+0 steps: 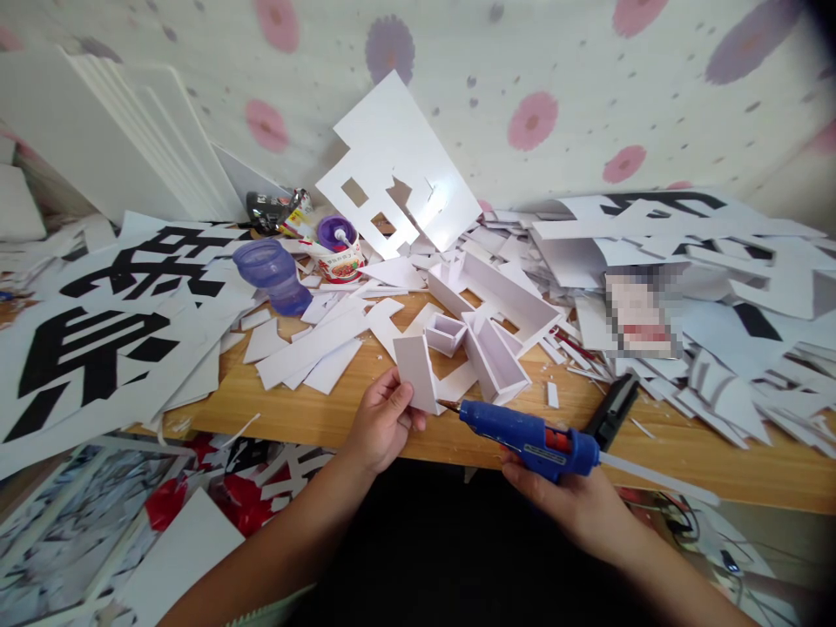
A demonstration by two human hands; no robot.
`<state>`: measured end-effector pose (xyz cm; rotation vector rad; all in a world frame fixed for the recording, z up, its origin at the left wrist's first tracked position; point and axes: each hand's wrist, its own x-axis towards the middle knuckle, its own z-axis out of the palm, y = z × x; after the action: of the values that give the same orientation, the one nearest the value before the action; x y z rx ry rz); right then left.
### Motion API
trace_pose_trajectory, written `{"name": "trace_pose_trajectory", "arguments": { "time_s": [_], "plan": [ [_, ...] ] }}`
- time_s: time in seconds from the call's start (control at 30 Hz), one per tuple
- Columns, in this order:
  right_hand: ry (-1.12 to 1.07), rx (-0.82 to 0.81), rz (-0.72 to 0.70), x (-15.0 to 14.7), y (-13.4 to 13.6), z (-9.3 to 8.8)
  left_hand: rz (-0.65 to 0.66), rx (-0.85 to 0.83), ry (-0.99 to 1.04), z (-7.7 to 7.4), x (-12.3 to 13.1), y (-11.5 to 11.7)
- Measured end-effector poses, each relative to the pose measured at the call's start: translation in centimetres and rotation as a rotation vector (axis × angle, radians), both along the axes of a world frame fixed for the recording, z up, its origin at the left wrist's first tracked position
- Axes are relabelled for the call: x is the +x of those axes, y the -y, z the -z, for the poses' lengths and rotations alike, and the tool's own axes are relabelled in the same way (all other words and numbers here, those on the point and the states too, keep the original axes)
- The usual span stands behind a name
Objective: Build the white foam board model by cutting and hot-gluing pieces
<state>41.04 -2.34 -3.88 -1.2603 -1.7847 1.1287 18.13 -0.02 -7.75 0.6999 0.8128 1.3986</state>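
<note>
My left hand [385,420] pinches a small white board piece [416,374], held upright near the front edge of the table. My right hand [565,501] is wrapped round the handle of a blue glue gun [513,431]. The gun's nozzle points left, right at the lower right edge of the held piece; whether they touch I cannot tell. A white glue stick [659,479] sticks out of the gun's back. Behind the held piece lie raised white letter forms with side walls [500,353] and a small open box form [445,333].
Wooden table [313,427] strewn with white offcuts. A purple cup [271,274] and a noodle tub [338,261] stand back left. A cut-out board [405,165] leans at the back. Black-printed sheets [97,340] lie left. A black cutter-like object [614,409] lies behind the gun.
</note>
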Motion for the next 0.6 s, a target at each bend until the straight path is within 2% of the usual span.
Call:
{"name": "trace_pose_trajectory", "arguments": {
  "time_s": [0.4,0.6],
  "plan": [
    [0.020,0.041,0.048,0.7,0.5,1.3,-0.018,-0.007,0.013,-0.1,0.0,0.0],
    [0.068,0.103,-0.023,1.0,0.6,1.5,-0.030,-0.019,0.010,0.0,0.0,0.0]
  ]
}}
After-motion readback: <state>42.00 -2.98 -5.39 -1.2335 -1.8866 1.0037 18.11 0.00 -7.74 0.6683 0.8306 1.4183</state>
